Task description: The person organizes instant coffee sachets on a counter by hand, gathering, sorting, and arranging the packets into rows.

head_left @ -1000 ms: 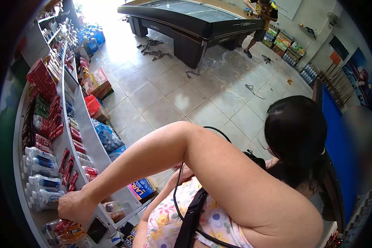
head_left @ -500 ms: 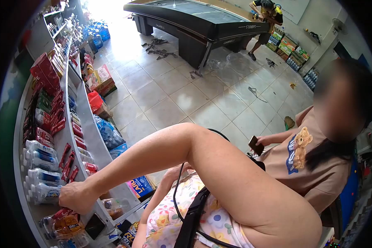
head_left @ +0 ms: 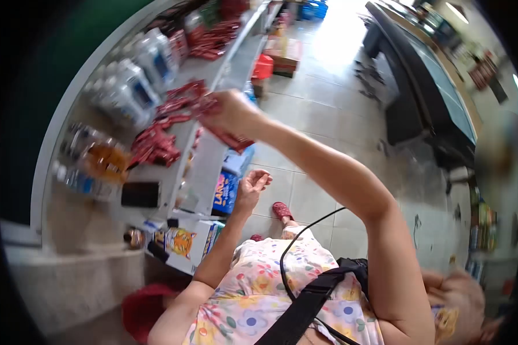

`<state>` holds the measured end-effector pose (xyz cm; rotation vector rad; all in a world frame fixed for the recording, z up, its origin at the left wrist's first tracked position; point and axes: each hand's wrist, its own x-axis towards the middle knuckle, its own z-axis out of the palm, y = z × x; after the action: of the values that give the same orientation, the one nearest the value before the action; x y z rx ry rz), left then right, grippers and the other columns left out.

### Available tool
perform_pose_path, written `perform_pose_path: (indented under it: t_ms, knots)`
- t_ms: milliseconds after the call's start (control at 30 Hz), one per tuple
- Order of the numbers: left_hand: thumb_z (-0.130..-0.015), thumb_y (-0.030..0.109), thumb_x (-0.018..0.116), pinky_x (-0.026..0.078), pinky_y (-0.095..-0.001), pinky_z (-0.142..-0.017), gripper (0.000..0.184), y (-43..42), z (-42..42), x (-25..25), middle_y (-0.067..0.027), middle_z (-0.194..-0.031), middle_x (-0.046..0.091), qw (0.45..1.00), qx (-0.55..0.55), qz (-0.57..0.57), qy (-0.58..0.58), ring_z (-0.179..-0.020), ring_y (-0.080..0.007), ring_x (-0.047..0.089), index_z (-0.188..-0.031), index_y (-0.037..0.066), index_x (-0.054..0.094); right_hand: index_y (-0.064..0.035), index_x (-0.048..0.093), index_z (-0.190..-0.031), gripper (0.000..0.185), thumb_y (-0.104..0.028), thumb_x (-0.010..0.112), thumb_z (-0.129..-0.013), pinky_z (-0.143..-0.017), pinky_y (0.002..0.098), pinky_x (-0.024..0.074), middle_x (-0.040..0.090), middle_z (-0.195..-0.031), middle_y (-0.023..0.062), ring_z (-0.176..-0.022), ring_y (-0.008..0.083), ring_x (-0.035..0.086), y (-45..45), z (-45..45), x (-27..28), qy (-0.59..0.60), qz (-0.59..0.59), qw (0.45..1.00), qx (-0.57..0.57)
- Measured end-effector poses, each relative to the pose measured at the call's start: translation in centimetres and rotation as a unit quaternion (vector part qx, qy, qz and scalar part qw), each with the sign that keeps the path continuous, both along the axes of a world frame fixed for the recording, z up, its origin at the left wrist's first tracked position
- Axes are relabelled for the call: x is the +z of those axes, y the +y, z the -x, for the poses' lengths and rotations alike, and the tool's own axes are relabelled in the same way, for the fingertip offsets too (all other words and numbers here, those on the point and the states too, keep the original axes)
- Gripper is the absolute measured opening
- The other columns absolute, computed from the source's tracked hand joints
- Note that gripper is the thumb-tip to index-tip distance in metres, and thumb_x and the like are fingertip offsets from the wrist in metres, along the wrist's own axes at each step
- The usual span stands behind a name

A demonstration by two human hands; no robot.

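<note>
My right hand (head_left: 230, 112) is closed on red sachets, blurred by motion, above the front edge of the shelf. Some of the red sachets (head_left: 230, 140) hang below its fingers. Beneath and beside it, more red sachets (head_left: 155, 144) lie in a loose pile on the shelf (head_left: 170, 183). My left hand (head_left: 255, 187) hovers over the floor beside the shelf, with fingers loosely curled and nothing visible in them. White-capped bottles (head_left: 126, 95) stand behind the sachets. A bottle of orange drink (head_left: 103, 162) and a black phone (head_left: 141, 194) are nearer to me.
A blue box (head_left: 225, 192) sits low beside the shelf, with a red bag (head_left: 263, 67) and a cardboard box (head_left: 283, 54) farther along. A pool table (head_left: 420, 86) stands across the tiled floor (head_left: 322, 126). At lower right is another person (head_left: 454, 299), partly in view.
My view has swung toward the shelf. The right hand has risen from beside the bottles and now holds red sachets. My left hand has come into fuller view, away from my lap.
</note>
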<state>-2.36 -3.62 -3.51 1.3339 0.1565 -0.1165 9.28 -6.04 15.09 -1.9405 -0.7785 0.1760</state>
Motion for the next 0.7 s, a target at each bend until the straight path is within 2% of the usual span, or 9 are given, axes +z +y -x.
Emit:
perform_pose_path:
  t_ms: [33,100,267,400,467,533,600,633,700]
  knots:
    - [-0.087,0.013,0.056,0.046,-0.0245,-0.074,0.009,2.2,0.2,0.1,-0.002,-0.082,0.062,0.998,0.056,-0.004,0.006,-0.079,-0.0082,0.058,-0.094,0.007,0.059,-0.0028,0.063,-0.089,0.021,-0.015,0.07,-0.073,-0.055,0.0284,0.0494,0.064,-0.072,0.0064,-0.062,0.0114,0.06,-0.4,-1.1,0.3,0.188,-0.041,0.981,0.003]
    - [-0.087,0.012,0.055,0.046,-0.0224,-0.072,0.009,4.9,-0.1,0.4,-0.0017,-0.083,0.061,0.977,0.166,-0.101,-0.091,-0.077,-0.0074,0.057,-0.093,0.006,0.058,0.0007,0.061,-0.088,0.019,-0.008,0.069,-0.073,-0.055,0.0274,0.0496,0.063,-0.075,0.0062,-0.064,0.0124,0.06,0.5,-5.2,-2.8,0.248,-0.04,0.968,-0.016]
    - [-0.088,0.013,0.055,0.041,-0.0188,-0.064,0.014,11.1,-0.9,4.1,-0.0022,-0.086,0.058,0.84,0.424,-0.325,-0.093,-0.075,-0.007,0.053,-0.098,0.004,0.056,0.0006,0.06,-0.089,0.019,-0.004,0.069,-0.073,-0.056,0.028,0.0501,0.062,-0.078,0.0059,-0.065,0.0138,0.06,5.5,-10.6,-6.9,0.336,-0.08,0.934,0.096]
    - [-0.085,0.016,0.057,0.042,-0.025,-0.069,0.022,12.9,-3.5,6.4,-0.0076,-0.094,0.057,0.718,0.546,-0.423,-0.085,-0.084,-0.0151,0.053,-0.104,0.005,0.054,-0.0007,0.058,-0.093,0.023,-0.001,0.069,-0.072,-0.059,0.0281,0.0502,0.063,-0.079,0.0057,-0.067,0.0137,0.06,8.9,-13.8,-7.5,0.251,-0.037,0.957,0.141]
    - [-0.084,0.019,0.058,0.04,-0.0343,-0.08,0.029,14.0,-5.0,6.6,-0.0132,-0.101,0.055,0.551,0.595,-0.579,-0.085,-0.093,-0.0254,0.051,-0.109,0.005,0.052,-0.001,0.059,-0.092,0.023,-0.001,0.069,-0.072,-0.062,0.0285,0.0485,0.063,-0.08,0.0048,-0.069,0.0132,0.059,10.7,-15.4,-8.3,0.18,-0.028,0.967,0.18]
    - [-0.084,0.026,0.057,0.035,-0.0411,-0.088,0.035,14.9,-6.3,7.2,-0.0183,-0.108,0.053,0.562,0.628,-0.537,-0.039,-0.098,-0.0333,0.049,-0.112,0.005,0.05,0.0002,0.059,-0.091,0.024,-0.006,0.07,-0.07,-0.064,0.0297,0.0464,0.063,-0.078,0.005,-0.07,0.0128,0.058,12.2,-16.0,-8.1,0.11,0.01,0.972,0.208]
    - [-0.085,0.032,0.053,0.035,-0.0411,-0.091,0.041,16.8,-7.1,6.9,-0.0212,-0.117,0.048,0.484,0.616,-0.618,0.068,-0.103,-0.0361,0.047,-0.116,0.005,0.049,0.0015,0.059,-0.09,0.028,-0.013,0.072,-0.069,-0.065,0.0318,0.0451,0.063,-0.075,0.0083,-0.069,0.016,0.058,13.7,-15.7,-7.7,0.001,0.031,0.97,0.241]
    - [-0.085,0.038,0.052,0.037,-0.0426,-0.091,0.048,17.5,-7.2,6.5,-0.0237,-0.126,0.041,0.501,0.59,-0.618,0.137,-0.105,-0.0405,0.047,-0.121,0.007,0.046,0.0016,0.059,-0.087,0.029,-0.019,0.07,-0.07,-0.066,0.0364,0.0457,0.063,-0.076,0.0143,-0.07,0.0254,0.059,14.4,-15.4,-7.8,-0.033,0.013,0.969,0.243]
    - [-0.084,0.04,0.053,0.039,-0.0442,-0.089,0.049,17.6,-8.0,6.1,-0.024,-0.128,0.039,0.51,0.586,-0.602,0.185,-0.104,-0.0413,0.048,-0.121,0.009,0.047,0.0014,0.059,-0.087,0.029,-0.021,0.068,-0.071,-0.067,0.0388,0.046,0.062,-0.077,0.0167,-0.073,0.0301,0.059,16.3,-15.6,-9.1,-0.088,0.046,0.961,0.258]
